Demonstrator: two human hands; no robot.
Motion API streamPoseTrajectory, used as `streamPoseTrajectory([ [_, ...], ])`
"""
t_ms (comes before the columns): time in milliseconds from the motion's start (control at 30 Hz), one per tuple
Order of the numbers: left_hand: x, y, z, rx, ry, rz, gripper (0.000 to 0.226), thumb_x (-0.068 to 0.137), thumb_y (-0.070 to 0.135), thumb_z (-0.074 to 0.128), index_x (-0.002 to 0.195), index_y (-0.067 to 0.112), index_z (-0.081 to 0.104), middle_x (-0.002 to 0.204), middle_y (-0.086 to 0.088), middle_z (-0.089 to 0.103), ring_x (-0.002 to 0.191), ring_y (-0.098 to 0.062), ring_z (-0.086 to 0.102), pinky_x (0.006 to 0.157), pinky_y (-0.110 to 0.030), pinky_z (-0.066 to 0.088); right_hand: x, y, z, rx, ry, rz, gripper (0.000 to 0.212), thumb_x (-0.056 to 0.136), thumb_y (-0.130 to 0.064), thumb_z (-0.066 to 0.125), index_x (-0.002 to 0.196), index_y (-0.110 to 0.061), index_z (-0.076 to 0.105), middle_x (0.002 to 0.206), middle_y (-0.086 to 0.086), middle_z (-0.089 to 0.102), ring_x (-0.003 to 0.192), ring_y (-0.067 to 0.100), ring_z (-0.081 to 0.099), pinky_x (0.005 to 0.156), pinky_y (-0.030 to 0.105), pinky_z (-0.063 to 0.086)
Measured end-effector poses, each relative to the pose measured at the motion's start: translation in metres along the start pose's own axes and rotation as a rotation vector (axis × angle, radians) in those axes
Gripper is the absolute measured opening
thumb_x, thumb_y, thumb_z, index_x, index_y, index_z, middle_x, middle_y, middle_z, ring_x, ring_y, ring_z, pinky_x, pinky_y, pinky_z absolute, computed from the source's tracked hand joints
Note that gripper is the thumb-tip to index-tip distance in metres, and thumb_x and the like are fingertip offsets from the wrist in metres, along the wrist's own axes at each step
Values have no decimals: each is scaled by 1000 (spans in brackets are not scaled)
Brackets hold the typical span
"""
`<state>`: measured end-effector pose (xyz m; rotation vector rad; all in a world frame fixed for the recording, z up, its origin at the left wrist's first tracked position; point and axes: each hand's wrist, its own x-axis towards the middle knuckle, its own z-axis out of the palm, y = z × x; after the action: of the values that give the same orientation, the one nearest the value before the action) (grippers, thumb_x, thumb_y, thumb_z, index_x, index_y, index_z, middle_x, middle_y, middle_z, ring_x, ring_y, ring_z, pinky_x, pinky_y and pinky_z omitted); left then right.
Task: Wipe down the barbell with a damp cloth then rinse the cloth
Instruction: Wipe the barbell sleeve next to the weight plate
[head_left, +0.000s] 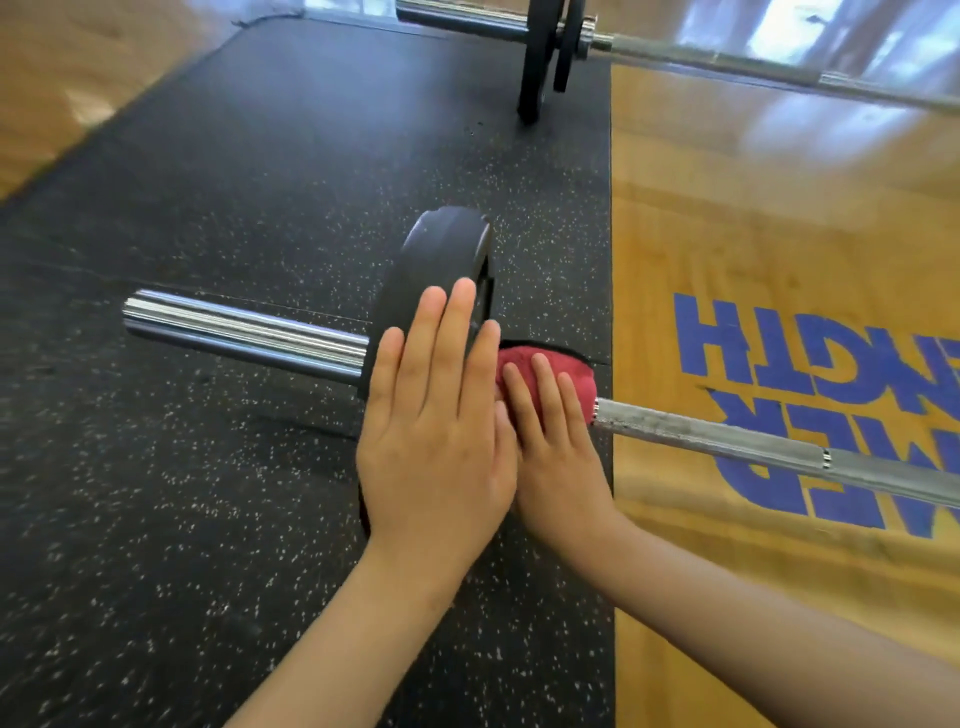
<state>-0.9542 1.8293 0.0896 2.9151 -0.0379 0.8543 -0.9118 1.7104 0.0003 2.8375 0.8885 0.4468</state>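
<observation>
Blue block lettering (753, 338) is painted on the glossy wooden platform (727, 208) at the right, upside down from this view. The upper line ends in "NGTH", its start cut off by the frame edge. The lower line is crossed by the bar and seems to end in "ER"; the rest cannot be read.

The barbell (727, 439) lies across the black speckled rubber mat (208, 208) and out over the wood. Its shaft is dull grey and rough-looking near the cloth, with a bright ring further right. A smooth chrome sleeve (244, 327) sticks out to the left of one black plate (441, 249).

The red cloth (524, 361) is bunched round the shaft just beside the plate's inner face. The right hand (556, 457) rests on it, fingers laid almost straight over the top, thumb hidden. The left hand (436, 415) is flat and wide, fingers straight and together, over the plate's near side, holding nothing.

A second barbell (701, 57) with black plates stands at the far edge of the mat
</observation>
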Motion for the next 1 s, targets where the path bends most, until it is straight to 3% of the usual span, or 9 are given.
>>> streamPoseTrajectory([
  [200, 62, -19, 5, -102, -38, 144, 56, 91, 24, 46, 143, 4, 37, 155, -15, 26, 145, -28, 20, 119, -43, 18, 65, 22, -3, -5, -119, 153, 65, 89, -34, 29, 146, -3, 32, 139, 20, 44, 131, 44, 36, 113, 52, 24],
  [333, 69, -34, 18, -29, -102, 222, 62, 88, 21, 43, 145, -1, 32, 156, -19, 22, 146, -32, 16, 119, -45, 17, 77, 33, 5, 2, -67, 173, 65, 93, -36, 31, 148, -2, 28, 145, 21, 40, 136, 45, 30, 115, 54, 20],
  [400, 81, -34, 25, -48, -96, 221, 58, 85, 15, 37, 140, -3, 39, 154, -20, 27, 144, -33, 20, 118, -46, 20, 68, 31, 17, 12, 2, 154, 62, 93, -30, 31, 149, -3, 27, 151, 22, 32, 141, 46, 21, 117, 56, 12],
  [600, 122, -33, 37, -129, -153, 232, 73, 77, 23, 15, 144, -3, 32, 153, -19, 28, 144, -32, 21, 118, -45, 20, 44, 51, 44, -68, 40, -6, 64, 89, -19, 30, 152, -9, 21, 160, 11, 16, 148, 33, -2, 120, 47, 6],
  [700, 136, -32, 42, -142, -173, 228, 77, 74, 26, 11, 143, -2, 34, 153, -18, 28, 144, -32, 21, 118, -44, 20, 62, 55, 45, -3, 73, 71, 61, 96, -32, 30, 152, -11, 22, 158, 13, 21, 147, 36, 10, 119, 48, 10],
  [800, 143, -31, 44, -162, -177, 223, 78, 73, 25, 10, 142, -2, 35, 152, -18, 30, 143, -32, 22, 118, -43, 20, 91, 58, 37, 77, 56, 183, 61, 94, -39, 31, 146, -9, 37, 146, 16, 42, 136, 42, 32, 113, 51, 25],
  [867, 143, -31, 43, -161, -177, 224, 77, 75, 25, 10, 142, -2, 36, 152, -18, 30, 143, -32, 23, 117, -44, 22, 113, 64, 26, 161, 54, 278, 57, 93, -44, 27, 129, -10, 55, 122, 15, 59, 113, 39, 51, 93, 48, 40],
  [933, 139, -31, 42, -144, -167, 227, 73, 77, 23, 12, 141, -3, 37, 152, -19, 31, 143, -33, 24, 117, -45, 23, 129, 69, 17, 223, 42, 349, 60, 95, -48, 18, 109, -12, 65, 102, 12, 65, 92, 36, 58, 74, 41, 43],
  [1000, 133, -31, 41, -130, -153, 229, 69, 80, 20, 15, 141, -3, 37, 152, -19, 31, 143, -33, 25, 116, -46, 24, 131, 69, 16, 263, 48, 356, 64, 97, -46, 12, 109, -14, 66, 103, 10, 65, 92, 34, 57, 72, 40, 42],
])
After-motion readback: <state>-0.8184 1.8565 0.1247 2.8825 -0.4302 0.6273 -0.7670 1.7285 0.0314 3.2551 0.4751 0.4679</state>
